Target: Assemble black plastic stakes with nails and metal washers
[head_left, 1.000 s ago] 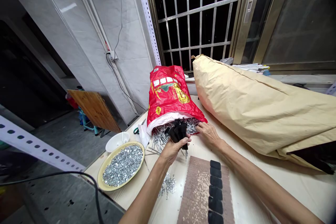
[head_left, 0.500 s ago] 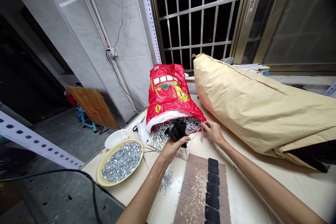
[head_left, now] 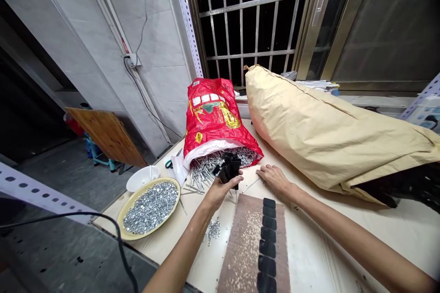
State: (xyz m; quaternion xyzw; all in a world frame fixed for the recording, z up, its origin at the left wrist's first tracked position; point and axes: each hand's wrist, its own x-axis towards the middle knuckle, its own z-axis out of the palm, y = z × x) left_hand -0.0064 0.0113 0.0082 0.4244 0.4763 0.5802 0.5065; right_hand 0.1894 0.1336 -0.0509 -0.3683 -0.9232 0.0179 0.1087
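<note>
My left hand is closed around a bunch of black plastic pieces, held in front of the red bag. Thin metal pins stick out below the bunch. My right hand lies low on the tabletop, fingers reaching forward and nothing visible in them. Just left of its fingertips a single metal pin rests on the table. The red plastic bag lies with its mouth toward me, and many loose metal pins spill out. Nearer me, a brown board carries a column of black rounded pieces.
A yellow bowl full of small shiny metal parts stands at left, beside a white bowl. More small parts lie loose by the board. Scissors lie behind. A large tan paper sack fills the right side.
My right hand has dropped from holding pins upright at the bag's mouth to lying on the table; those pins no longer show in it. My left hand still grips the black pieces. The view shifted slightly.
</note>
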